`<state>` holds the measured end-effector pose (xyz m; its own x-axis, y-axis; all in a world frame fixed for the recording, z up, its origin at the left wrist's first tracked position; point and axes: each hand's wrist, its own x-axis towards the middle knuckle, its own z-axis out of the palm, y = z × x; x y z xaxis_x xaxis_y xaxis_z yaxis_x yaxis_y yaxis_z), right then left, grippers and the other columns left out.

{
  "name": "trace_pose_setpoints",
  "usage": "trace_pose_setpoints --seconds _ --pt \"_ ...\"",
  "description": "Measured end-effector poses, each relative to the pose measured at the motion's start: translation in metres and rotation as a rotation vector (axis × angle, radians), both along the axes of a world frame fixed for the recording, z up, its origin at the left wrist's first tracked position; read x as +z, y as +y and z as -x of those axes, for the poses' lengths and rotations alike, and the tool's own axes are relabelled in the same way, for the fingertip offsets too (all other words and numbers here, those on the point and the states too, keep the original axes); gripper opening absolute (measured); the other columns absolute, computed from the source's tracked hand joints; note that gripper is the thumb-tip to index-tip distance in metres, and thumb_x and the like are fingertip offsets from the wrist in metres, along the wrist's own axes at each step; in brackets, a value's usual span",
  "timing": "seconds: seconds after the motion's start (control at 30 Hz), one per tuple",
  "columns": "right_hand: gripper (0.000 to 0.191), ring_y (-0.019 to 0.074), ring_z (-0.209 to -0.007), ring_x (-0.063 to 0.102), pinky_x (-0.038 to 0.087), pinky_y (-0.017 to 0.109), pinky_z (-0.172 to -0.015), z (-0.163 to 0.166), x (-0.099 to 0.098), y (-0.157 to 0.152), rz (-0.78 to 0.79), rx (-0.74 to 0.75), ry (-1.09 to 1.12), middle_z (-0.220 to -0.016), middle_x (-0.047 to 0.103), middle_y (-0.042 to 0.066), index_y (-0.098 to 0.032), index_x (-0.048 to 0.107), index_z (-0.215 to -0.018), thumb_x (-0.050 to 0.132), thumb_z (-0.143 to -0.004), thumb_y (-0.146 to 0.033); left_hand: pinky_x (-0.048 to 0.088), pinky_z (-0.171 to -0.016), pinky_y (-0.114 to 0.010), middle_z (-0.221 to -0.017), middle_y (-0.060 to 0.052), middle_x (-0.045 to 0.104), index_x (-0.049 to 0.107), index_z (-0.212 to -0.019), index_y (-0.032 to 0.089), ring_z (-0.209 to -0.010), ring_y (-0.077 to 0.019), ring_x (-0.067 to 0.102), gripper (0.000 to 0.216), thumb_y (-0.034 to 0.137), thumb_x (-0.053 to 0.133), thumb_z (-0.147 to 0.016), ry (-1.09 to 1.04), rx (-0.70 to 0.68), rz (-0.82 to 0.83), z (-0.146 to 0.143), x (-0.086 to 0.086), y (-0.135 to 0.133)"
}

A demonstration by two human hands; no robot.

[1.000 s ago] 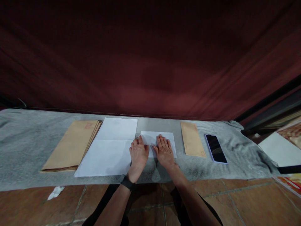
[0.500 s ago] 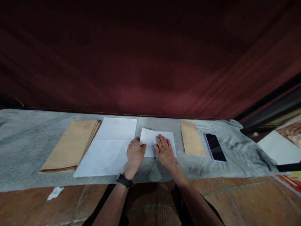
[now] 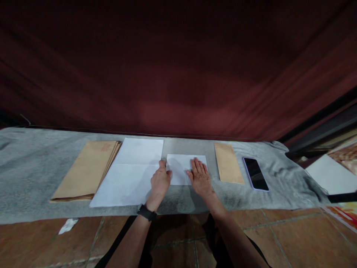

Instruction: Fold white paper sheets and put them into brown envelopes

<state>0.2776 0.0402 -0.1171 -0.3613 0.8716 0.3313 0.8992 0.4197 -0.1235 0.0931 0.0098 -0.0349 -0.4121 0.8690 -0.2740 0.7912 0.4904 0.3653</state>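
The grey-clothed worktop [image 3: 33, 163] runs under both hands. Left of the left hand [image 3: 160, 182] lies a large white sheet [image 3: 131, 175], with an envelope stack [image 3: 87, 169] beyond it. The folded paper [image 3: 180, 167] sits beneath the hands. The right hand [image 3: 200, 178] lies open and flat on it, while the left, loosely curled, touches its edge and grips nothing. On the soft cloth the paper could slip and skew the crease.

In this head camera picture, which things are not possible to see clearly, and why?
Head view only:
Red print on the brown envelope stack: too small, blurred.
Folded white paper: partly hidden under the right hand.
Left hand: its back hides whether the fingers pinch the paper.
White sheet at right: cut off by the frame edge.
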Motion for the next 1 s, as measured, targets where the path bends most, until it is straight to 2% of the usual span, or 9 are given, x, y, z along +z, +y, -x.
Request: trace_pose_setpoints --seconds 0.27,0.33,0.4,0.47,0.57,0.63,0.77,0.9,1.0 --pt "0.061 0.0323 -0.145 0.041 0.029 0.051 -0.119 -0.035 0.002 0.004 0.034 -0.081 -0.026 -0.159 0.040 0.019 -0.004 0.038 -0.154 0.031 -0.107 -0.042 0.051 -0.077 -0.033 -0.095 -0.012 0.075 0.046 -0.133 0.013 -0.092 -0.0262 0.073 0.037 0.024 0.050 -0.097 0.160 -0.088 -0.049 -0.001 -0.008 -0.009" --pt "0.061 0.0325 -0.147 0.038 0.029 0.053 -0.119 -0.034 0.003 -0.001 0.021 -0.098 0.006 -0.159 0.039 0.020 -0.004 0.035 -0.155 0.031 -0.107 -0.041 0.052 -0.079 -0.037 -0.094 -0.015 0.074 0.052 -0.125 0.010 -0.092 -0.0278 0.072 0.031 0.022 0.046 -0.098 0.245 -0.107 -0.152 -0.005 -0.007 -0.012" --pt "0.060 0.0311 -0.149 0.035 0.029 0.053 -0.120 -0.026 0.005 -0.011 0.013 -0.071 0.039 -0.161 0.036 0.019 -0.006 0.030 -0.158 0.031 -0.107 -0.038 0.052 -0.087 -0.044 -0.104 -0.020 0.071 0.055 -0.122 0.007 -0.100 -0.0308 0.069 0.032 0.022 0.039 -0.100 0.301 -0.154 -0.306 -0.013 -0.007 -0.014" --pt "0.059 0.0280 -0.151 0.032 0.030 0.050 -0.120 -0.014 0.007 -0.025 0.018 0.022 0.048 -0.162 0.034 0.017 -0.009 0.025 -0.160 0.031 -0.107 -0.034 0.048 -0.099 -0.048 -0.123 -0.022 0.066 0.053 -0.131 0.007 -0.117 -0.0315 0.063 0.039 0.024 0.034 -0.102 0.296 -0.249 -0.417 -0.028 -0.011 -0.017" --pt "0.063 0.0263 -0.151 0.031 0.029 0.050 -0.122 0.000 0.007 -0.047 0.004 0.183 -0.010 -0.163 0.033 0.015 -0.011 0.016 -0.162 0.034 -0.102 -0.021 0.040 -0.114 -0.041 -0.150 -0.013 0.053 0.047 -0.144 0.016 -0.141 -0.0246 0.046 0.047 0.038 0.040 -0.104 0.233 -0.428 -0.462 -0.054 -0.029 -0.026" --pt "0.071 0.0280 -0.151 0.030 0.027 0.051 -0.122 0.002 0.005 -0.057 -0.019 0.227 -0.053 -0.164 0.031 0.016 -0.011 0.009 -0.163 0.038 -0.099 -0.018 0.036 -0.117 -0.047 -0.156 -0.017 0.046 0.040 -0.150 0.011 -0.146 -0.0282 0.040 0.060 0.048 0.038 -0.103 0.188 -0.491 -0.511 -0.065 -0.046 -0.034" --pt "0.072 0.0259 -0.151 0.030 0.026 0.048 -0.123 -0.012 0.002 -0.060 -0.034 0.205 -0.095 -0.164 0.031 0.015 -0.011 0.002 -0.163 0.036 -0.099 -0.016 0.031 -0.122 -0.050 -0.159 -0.019 0.040 0.028 -0.157 0.008 -0.150 -0.0275 0.034 0.069 0.053 0.032 -0.104 0.182 -0.569 -0.581 -0.064 -0.071 -0.047" --pt "0.065 0.0259 -0.149 0.034 0.030 0.045 -0.121 -0.032 0.001 -0.054 -0.015 0.136 -0.075 -0.163 0.033 0.015 -0.011 0.010 -0.163 0.033 -0.105 -0.028 0.031 -0.122 -0.048 -0.160 -0.020 0.038 0.030 -0.156 0.006 -0.151 -0.0278 0.031 0.071 0.054 0.033 -0.103 0.248 -0.551 -0.584 -0.048 -0.074 -0.049" --pt "0.067 0.0283 -0.148 0.036 0.034 0.046 -0.119 -0.045 0.000 -0.052 -0.035 0.079 -0.041 -0.162 0.036 0.018 -0.009 0.014 -0.162 0.034 -0.107 -0.041 0.032 -0.122 -0.049 -0.160 -0.022 0.037 0.033 -0.154 0.003 -0.151 -0.0307 0.031 0.075 0.057 0.036 -0.102 0.280 -0.499 -0.562 -0.039 -0.073 -0.051"
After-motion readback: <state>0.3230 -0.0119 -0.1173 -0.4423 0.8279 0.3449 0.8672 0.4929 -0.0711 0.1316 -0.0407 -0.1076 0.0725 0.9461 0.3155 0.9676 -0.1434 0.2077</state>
